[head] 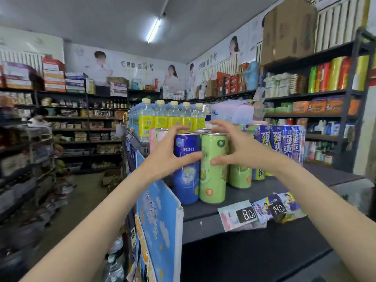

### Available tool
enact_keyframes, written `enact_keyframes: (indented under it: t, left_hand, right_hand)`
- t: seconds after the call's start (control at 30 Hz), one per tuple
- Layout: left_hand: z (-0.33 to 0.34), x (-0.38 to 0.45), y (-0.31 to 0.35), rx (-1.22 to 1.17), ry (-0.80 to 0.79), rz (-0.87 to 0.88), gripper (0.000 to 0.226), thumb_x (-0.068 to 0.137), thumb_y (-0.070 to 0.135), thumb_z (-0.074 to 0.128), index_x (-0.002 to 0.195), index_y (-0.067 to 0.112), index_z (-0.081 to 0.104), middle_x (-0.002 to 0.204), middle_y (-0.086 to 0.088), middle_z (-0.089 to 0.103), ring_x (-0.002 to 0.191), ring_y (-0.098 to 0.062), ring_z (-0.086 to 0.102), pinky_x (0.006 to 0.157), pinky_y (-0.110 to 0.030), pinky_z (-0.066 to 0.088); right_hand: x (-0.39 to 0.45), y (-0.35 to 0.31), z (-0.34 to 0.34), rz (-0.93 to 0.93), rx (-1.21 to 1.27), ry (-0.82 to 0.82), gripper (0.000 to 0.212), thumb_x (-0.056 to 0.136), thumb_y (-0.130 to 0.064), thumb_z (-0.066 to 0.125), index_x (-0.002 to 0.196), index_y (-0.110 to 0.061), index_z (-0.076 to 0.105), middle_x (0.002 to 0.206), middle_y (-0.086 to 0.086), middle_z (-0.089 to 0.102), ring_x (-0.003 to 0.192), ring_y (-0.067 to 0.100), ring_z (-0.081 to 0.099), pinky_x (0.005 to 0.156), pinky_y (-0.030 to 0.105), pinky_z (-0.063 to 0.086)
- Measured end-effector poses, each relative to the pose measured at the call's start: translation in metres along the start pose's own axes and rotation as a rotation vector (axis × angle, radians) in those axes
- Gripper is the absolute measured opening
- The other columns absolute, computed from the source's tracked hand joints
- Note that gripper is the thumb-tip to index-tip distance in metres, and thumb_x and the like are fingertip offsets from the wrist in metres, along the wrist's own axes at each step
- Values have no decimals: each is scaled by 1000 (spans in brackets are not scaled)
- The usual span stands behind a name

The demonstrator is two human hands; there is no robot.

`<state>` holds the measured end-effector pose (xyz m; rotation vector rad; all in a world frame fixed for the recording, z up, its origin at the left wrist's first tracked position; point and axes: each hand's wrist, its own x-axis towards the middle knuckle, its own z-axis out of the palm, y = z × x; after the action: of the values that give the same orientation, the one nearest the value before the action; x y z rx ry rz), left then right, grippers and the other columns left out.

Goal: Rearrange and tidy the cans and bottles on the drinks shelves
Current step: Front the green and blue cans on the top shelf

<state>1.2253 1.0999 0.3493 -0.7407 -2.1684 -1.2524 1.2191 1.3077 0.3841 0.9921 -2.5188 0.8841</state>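
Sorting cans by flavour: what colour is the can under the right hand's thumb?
Light green can, best seen in the head view.

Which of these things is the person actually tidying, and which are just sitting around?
In the job: blue can, green can, left hand, right hand, purple cans, water bottles.

Just there: price tags, cardboard box, blue sign.

Front can (186, 167): deep blue, white "RIO" lettering, pale cloud-like print lower down. Can beside it (213, 169): light green, orange round badge near the base. Pink cans (155, 137) behind. Purple cans (284, 141): white lettering, yellow lightning. Bottles (160, 115): clear, yellow labels, cream caps. Shelf (254, 200): dark grey. Side sign (156, 216): sky blue, white clouds.
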Motion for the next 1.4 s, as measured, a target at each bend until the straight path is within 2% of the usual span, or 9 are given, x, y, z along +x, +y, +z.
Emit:
enact_keyframes:
  t: [0.17,0.33,0.5,0.67,0.77,0.87,1.03,1.3,1.4]
  left_hand:
    - [13,-10,-2,38,146,-109,93,57,49,82,132,36,28,121,3,55,96,-7,63,82,-23,52]
    - [16,-15,3,177,304,-156,89,68,40,78,139,29,25,114,1,58,90,-12,61,86,-32,50]
    - [21,-8,1,409,393,-120,85,69,31,78,137,13,32,127,-9,48,113,-21,49,94,-26,39]
    - [15,-7,-4,571,374,-83,77,67,35,79,128,8,40,126,-12,41,118,-28,37,98,-32,27]
    - [6,-4,1,640,291,-61,79,65,39,80,127,8,42,138,-8,40,127,-28,34,103,-41,28]
    - [1,-2,10,613,222,-127,78,65,40,80,125,10,40,125,-5,51,117,-25,47,101,-46,38]
    - [-4,2,24,649,144,-188,67,63,40,81,108,11,40,93,5,52,96,-25,57,97,-48,41]
    - [-4,-2,27,625,143,-196,62,67,42,77,108,16,39,97,6,50,95,-20,54,97,-50,41]
    - [-5,1,32,649,167,-187,61,76,51,63,118,11,45,111,-3,55,104,-23,53,100,-49,38]
  right_hand:
    - [-12,34,29,-135,209,82,108,65,-32,83,146,-38,11,152,-11,25,136,11,33,110,46,34]
    - [-19,43,41,-97,337,117,110,65,-29,83,146,-36,8,140,-20,33,130,9,41,105,44,41]
    - [-28,49,55,44,309,-29,105,70,-31,81,148,-25,9,130,-17,42,120,1,41,98,19,32]
    - [-30,47,58,101,371,-19,98,70,-27,81,145,-27,18,128,-15,47,114,3,47,97,21,38]
    - [-31,40,60,111,367,-3,91,73,-25,79,143,-26,22,121,-16,49,106,1,48,84,10,40]
    - [-31,36,61,135,352,7,86,74,-23,78,142,-26,25,113,-20,47,102,-2,48,71,-1,38]
    - [-30,33,62,153,350,-2,84,77,-23,76,142,-24,23,118,-15,47,112,4,49,88,14,35]
    - [-27,31,65,166,313,-6,81,77,-26,75,142,-19,26,128,-9,50,107,1,46,86,9,34]
    - [-31,39,51,158,290,30,89,74,-28,78,144,-14,24,143,0,41,128,15,43,107,31,36]
